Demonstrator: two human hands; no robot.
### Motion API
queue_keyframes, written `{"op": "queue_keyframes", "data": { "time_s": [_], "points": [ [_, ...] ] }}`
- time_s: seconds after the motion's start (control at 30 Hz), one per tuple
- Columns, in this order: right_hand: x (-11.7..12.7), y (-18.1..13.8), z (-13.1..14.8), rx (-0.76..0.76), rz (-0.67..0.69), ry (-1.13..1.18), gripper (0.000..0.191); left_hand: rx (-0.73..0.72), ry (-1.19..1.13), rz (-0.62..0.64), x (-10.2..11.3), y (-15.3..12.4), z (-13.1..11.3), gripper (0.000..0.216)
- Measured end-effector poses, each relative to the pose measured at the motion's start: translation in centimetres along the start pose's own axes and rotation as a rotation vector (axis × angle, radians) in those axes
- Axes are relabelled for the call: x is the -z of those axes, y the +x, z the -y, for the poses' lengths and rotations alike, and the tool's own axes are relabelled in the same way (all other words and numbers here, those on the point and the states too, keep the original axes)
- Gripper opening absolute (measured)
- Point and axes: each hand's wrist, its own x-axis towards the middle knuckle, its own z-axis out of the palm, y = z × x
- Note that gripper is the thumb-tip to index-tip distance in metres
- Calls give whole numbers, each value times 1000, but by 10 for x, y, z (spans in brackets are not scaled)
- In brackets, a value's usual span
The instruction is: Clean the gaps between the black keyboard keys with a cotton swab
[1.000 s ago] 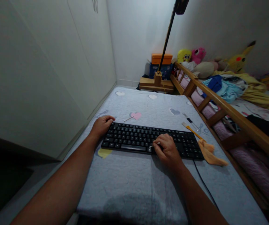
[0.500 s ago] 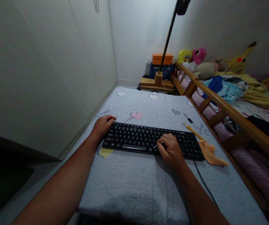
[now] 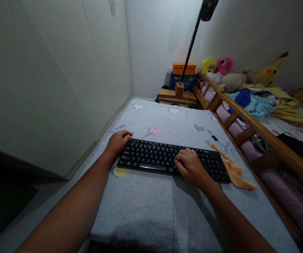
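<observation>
A black keyboard (image 3: 156, 157) lies across a pale blue bedsheet (image 3: 151, 207) printed with hearts. My left hand (image 3: 118, 141) rests on the keyboard's far left corner, fingers curled over its edge. My right hand (image 3: 190, 166) sits on the keys right of the middle, fingers pinched on a thin white stick whose tip (image 3: 178, 158) touches the keys. The keyboard's black cable (image 3: 221, 186) runs back beside my right forearm.
An orange cloth (image 3: 237, 175), an orange-handled brush (image 3: 216, 148) and a small screwdriver (image 3: 214, 137) lie right of the keyboard. Another white stick (image 3: 146, 134) lies behind it. A wooden bed rail (image 3: 248, 117) borders the right; a white wall closes the left. A black pole (image 3: 190, 45) stands behind.
My right hand with the white stick has moved slightly away from me and up the keys. The left hand has stayed on the keyboard's corner. The camera view has shifted a little.
</observation>
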Motion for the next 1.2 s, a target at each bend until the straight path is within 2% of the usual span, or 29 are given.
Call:
{"op": "queue_keyframes", "data": {
  "time_s": [0.27,0.53,0.8,1.2],
  "points": [
    [-8,8,4,10,7,40,18,-14,7,-13,1,-1,-3,35],
    [-17,2,-3,-16,-104,133,19,-11,6,-2,1,-2,-4,36],
    [-22,1,-5,-20,-211,123,19,-13,26,-6,1,-1,-2,36],
    [-27,2,1,-10,-220,146,18,-5,12,-7,1,-1,-2,36]
  ]
}}
